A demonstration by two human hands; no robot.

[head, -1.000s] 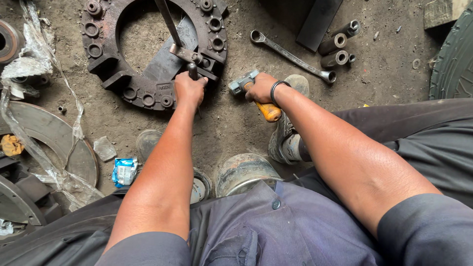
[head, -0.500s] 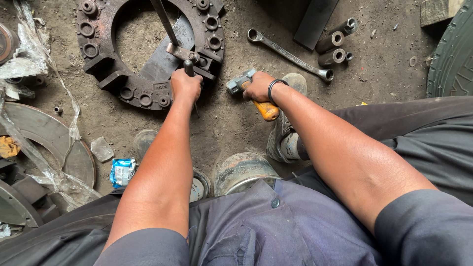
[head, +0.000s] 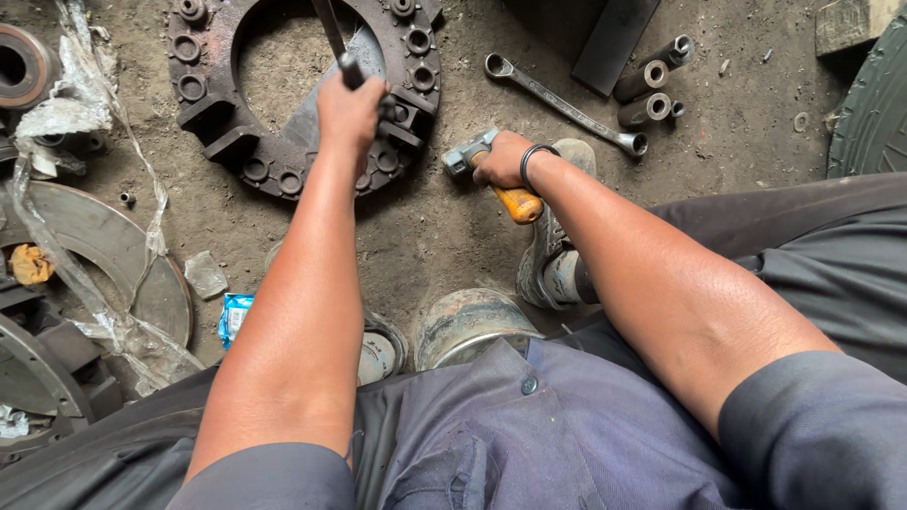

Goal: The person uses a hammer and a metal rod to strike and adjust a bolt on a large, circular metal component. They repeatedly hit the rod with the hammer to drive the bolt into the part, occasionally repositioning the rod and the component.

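Observation:
My left hand grips a dark metal bar that stands against a round, rusty cast-iron ring plate lying on the dirt floor. My right hand is closed around the orange wooden handle of a small hammer, its steel head resting low, just right of the plate. A black band sits on my right wrist. My shoe is planted below the hammer.
A long ring spanner and several short metal sockets lie at upper right beside a dark flat bar. Discs and torn plastic fill the left side. A tyre edge shows far right. A metal can stands near my knees.
My left hand has slid up the bar, nearer the plate's inner edge. The right hand still holds the hammer low, shifted slightly.

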